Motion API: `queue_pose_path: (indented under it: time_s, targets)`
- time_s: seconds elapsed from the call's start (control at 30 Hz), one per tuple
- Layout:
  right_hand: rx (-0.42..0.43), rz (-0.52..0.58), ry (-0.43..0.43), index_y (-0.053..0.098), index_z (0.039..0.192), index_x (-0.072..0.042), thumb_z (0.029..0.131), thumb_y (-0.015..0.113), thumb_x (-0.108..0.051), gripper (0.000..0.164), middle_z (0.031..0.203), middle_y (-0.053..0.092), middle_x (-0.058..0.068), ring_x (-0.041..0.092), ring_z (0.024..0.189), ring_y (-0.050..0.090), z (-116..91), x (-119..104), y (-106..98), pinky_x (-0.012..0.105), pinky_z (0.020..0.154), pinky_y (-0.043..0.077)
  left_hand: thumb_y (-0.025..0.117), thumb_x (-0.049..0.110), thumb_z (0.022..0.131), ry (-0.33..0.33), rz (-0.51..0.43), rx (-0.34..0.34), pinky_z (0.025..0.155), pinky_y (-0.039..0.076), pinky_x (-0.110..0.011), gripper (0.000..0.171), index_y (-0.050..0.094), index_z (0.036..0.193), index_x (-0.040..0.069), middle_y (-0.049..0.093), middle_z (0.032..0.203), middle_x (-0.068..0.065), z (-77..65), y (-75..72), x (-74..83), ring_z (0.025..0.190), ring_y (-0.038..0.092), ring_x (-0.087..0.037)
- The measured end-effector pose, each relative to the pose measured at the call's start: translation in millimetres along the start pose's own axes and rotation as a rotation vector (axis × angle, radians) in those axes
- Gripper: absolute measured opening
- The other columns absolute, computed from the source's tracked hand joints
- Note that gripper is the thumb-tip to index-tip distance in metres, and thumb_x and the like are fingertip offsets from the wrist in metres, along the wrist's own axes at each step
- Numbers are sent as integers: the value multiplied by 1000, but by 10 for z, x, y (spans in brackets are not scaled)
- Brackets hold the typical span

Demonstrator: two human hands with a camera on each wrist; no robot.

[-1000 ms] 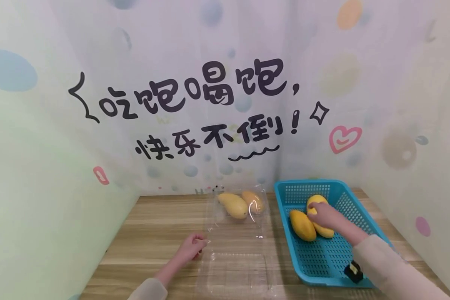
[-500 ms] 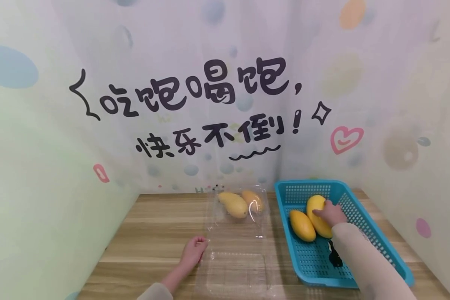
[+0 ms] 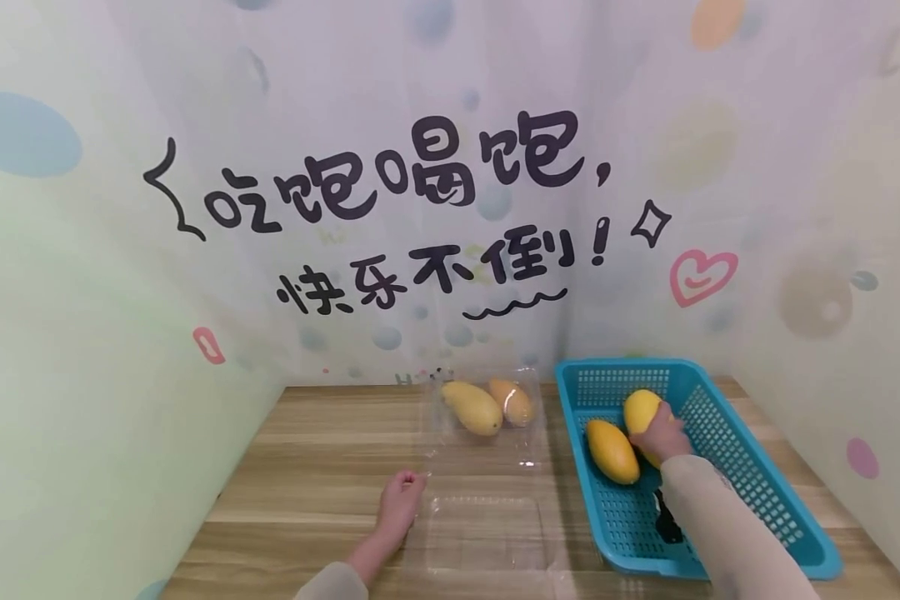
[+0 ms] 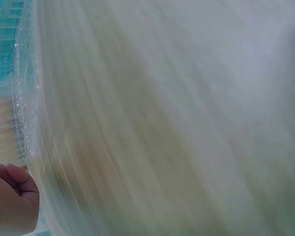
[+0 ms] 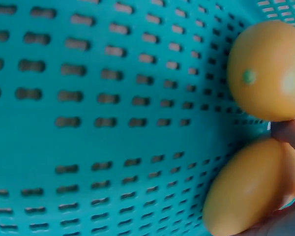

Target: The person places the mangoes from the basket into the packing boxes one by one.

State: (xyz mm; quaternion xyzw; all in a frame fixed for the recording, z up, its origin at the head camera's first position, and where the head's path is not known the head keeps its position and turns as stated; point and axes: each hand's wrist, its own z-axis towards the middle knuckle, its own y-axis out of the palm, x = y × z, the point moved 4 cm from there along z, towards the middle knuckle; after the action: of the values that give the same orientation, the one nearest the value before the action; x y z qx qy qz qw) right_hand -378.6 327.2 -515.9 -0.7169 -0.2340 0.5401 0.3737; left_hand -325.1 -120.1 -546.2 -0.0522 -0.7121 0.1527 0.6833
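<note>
A clear plastic clamshell box (image 3: 487, 533) lies spread open on the table, with two mangoes (image 3: 474, 408) in its far half. My left hand (image 3: 401, 507) pinches the box's left edge near its middle; in the left wrist view the hand (image 4: 12, 199) appears with curled fingers beside the clear plastic. To the right, a blue perforated basket (image 3: 618, 533) contains two more mangoes. My right hand (image 3: 662, 435) grips the right one (image 3: 640, 408), partly covering it. The other mango (image 3: 612, 452) lies just left of it. Fingers (image 5: 287, 132) reach around the held mango in the right wrist view.
The wood-grain table (image 3: 322, 433) carries the box and basket. A printed curtain (image 3: 375, 100) with black lettering closes off the back and sides. The basket's raised rim (image 3: 577, 492) stands close to the box's right side.
My right hand has shifted round to the right side of the mango in the basket and grips it there. My left hand stays at the box's edge. The head view has turned slightly.
</note>
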Motion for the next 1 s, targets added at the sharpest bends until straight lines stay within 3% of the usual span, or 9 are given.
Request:
queue_pose_path:
  time_s: [0.37, 0.73, 1.0]
  targets:
    - [-21, 28, 64, -8, 139, 2, 81, 60, -34, 96, 111, 24, 43, 57, 99, 32, -78, 63, -19, 65, 80, 31, 54, 23, 88, -33, -34, -15, 43, 32, -22, 23, 55, 91, 0, 39, 57, 6, 20, 40, -8, 47, 36, -8]
    - [-48, 95, 72, -6, 137, 4, 77, 62, -26, 95, 107, 26, 42, 50, 93, 34, -46, 109, -52, 58, 77, 34, 53, 20, 90, -70, -158, -74, 42, 31, -17, 23, 52, 95, -2, 37, 57, 8, 18, 45, 20, 46, 34, -4]
    - [-27, 70, 50, -2, 136, 5, 73, 65, -24, 96, 104, 29, 43, 50, 90, 37, -114, 56, -67, 56, 72, 37, 53, 22, 90, -102, -195, -80, 43, 31, -17, 25, 52, 97, -2, 38, 60, 7, 22, 47, 10, 46, 34, -4]
